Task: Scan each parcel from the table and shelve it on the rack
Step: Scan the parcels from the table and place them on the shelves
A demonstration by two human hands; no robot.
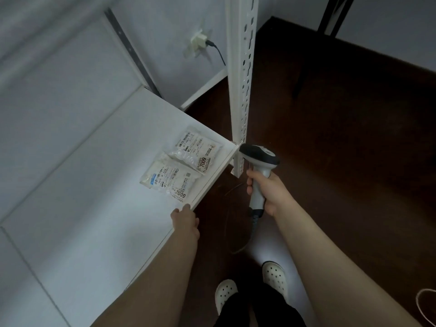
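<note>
Okay, both parcels are already on the rack shelf [94,173]. The near parcel [168,179] lies at 11 o'clock from our left hand [185,220] — the nearer one, empty, touching the shelf's front edge. The far parcel [197,151] sits just beyond at 1 o'clock. Our right hand [266,192] grips the scanner [258,166].

Right grip [269,192] wraps the scanner [258,159]; left grip [185,220] reaches forward, fingers apparently curled.

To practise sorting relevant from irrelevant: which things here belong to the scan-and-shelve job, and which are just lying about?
Job: scanner in the right hand; parcel 7009 and parcel 2009 on the rack shelf; left hand at the shelf's edge.
Lying about: wall plug with its cable; dark furniture legs.
</note>
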